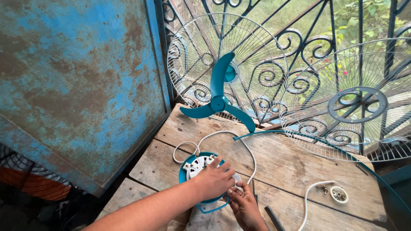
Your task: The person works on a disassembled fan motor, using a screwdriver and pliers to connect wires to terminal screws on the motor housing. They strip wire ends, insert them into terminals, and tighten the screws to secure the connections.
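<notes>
The teal fan motor housing (198,167) lies on the wooden bench (278,162), near its front edge. The left hand (214,179) rests on top of the housing, fingers curled over it and gripping. The right hand (245,207) meets the housing from below, fingertips pinching its lower rim. A white cord (246,149) loops behind the housing; beyond it stands the teal fan blade (218,100) against a wire guard (222,64).

I see a table (282,164) made of old wood boards. On it lie a teal fan motor part (198,167), a white cord (239,141), a small white round piece (339,194), a teal fan blade (218,100) and two wire fan covers (359,102).
</notes>
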